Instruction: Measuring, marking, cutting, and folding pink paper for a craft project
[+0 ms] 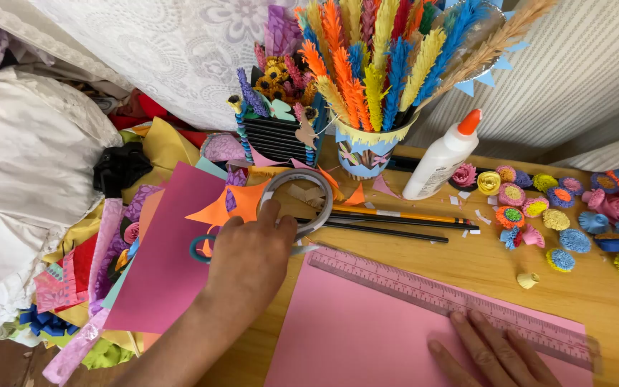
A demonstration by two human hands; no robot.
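The left hand [248, 258] grips a tape roll [296, 201] above the scissors [205, 247]; the right hand [492, 351] lies open, flat on pink paper [367, 330] below a ruler [453, 297].

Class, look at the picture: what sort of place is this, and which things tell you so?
Probably a home paper-craft table: a white glue bottle, a cup of coloured paper feathers, rolled paper flowers and loose coloured paper sheets crowd the wooden tabletop.
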